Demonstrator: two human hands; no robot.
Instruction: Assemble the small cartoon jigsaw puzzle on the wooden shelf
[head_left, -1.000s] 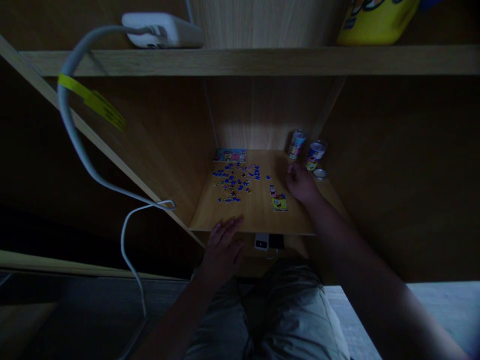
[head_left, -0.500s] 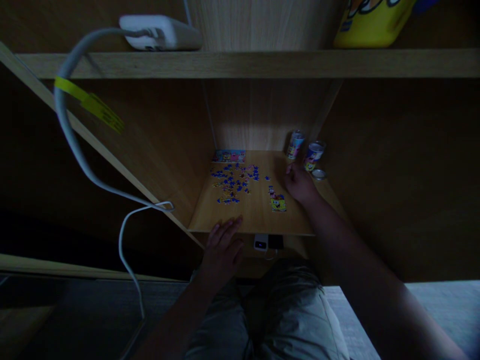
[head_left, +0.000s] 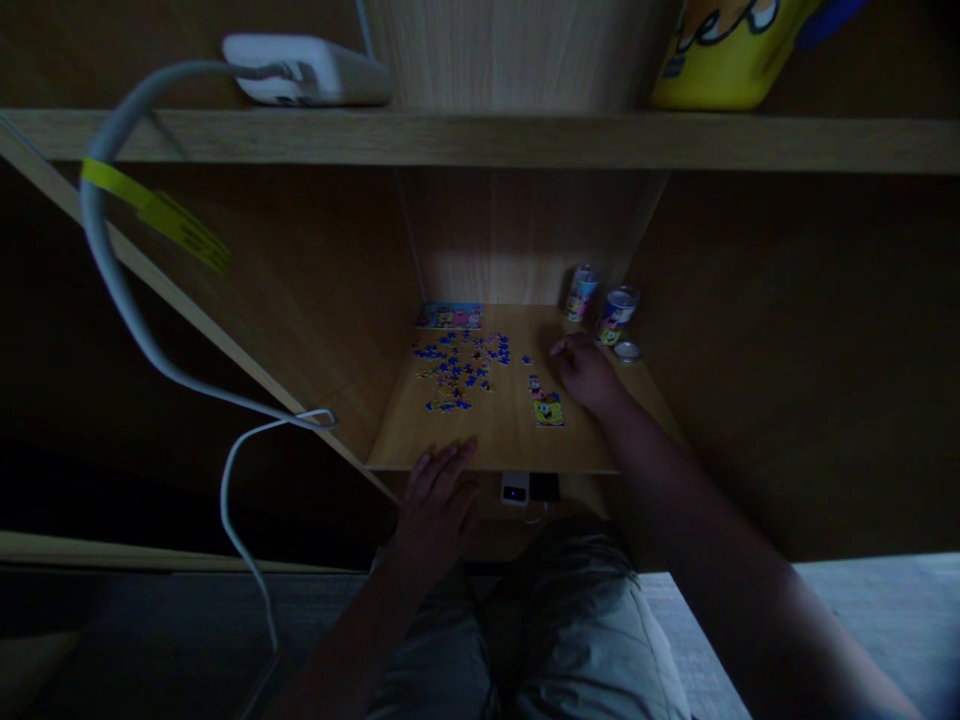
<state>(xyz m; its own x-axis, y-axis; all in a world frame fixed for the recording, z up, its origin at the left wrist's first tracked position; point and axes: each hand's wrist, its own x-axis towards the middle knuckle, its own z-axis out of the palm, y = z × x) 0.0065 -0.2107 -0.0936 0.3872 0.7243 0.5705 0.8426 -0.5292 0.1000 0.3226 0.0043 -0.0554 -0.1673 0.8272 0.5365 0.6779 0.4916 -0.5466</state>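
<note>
My right hand [head_left: 589, 372] hovers at or just over the wooden board [head_left: 502, 445], its fingers curled together. Whatever they may hold is hidden. Left of its fingertips lies a lone blue jigsaw piece [head_left: 527, 359]. Just below it is a small joined section of jigsaw [head_left: 548, 410] with a yellow cartoon face. My left hand [head_left: 439, 500] rests by the board's front edge, fingers stretched out, holding nothing. Beyond it, several loose jigsaw pieces [head_left: 454, 368], mostly blue with some yellow, are scattered. A colourful picture card [head_left: 451, 317] lies at the back left.
Two printed cans [head_left: 582, 293] stand at the back right, with a round metal lid [head_left: 627, 352] beside the nearer one. Overhead, a shelf [head_left: 480, 138] carries a white adapter [head_left: 307, 70] and a yellow container [head_left: 720, 65]. A white cable [head_left: 142, 320] hangs at left.
My right hand has shifted a little left, away from the cans and closer to the lone piece. My left hand stays in place. The whole view has shifted slightly.
</note>
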